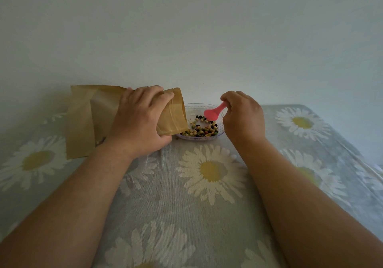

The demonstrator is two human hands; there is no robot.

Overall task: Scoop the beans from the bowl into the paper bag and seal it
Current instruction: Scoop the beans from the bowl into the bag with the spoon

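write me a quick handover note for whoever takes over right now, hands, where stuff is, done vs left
Left hand: gripping the paper bag, tipped with its mouth toward the bowl.
Right hand: holding the pink spoon over the bowl.
Beans: many remain in the clear bowl, on the daisy tablecloth by the wall.
Done: bag and spoon in hand; how much is already bagged cannot be seen.
Left: scoop the remaining beans into the bag, then seal it.

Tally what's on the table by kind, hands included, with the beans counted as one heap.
Paper bag: 1
Clear bowl: 1
Heap of mixed beans: 1
Pink spoon: 1
Hands: 2, left hand on the bag, right hand holding the spoon
Total: 6
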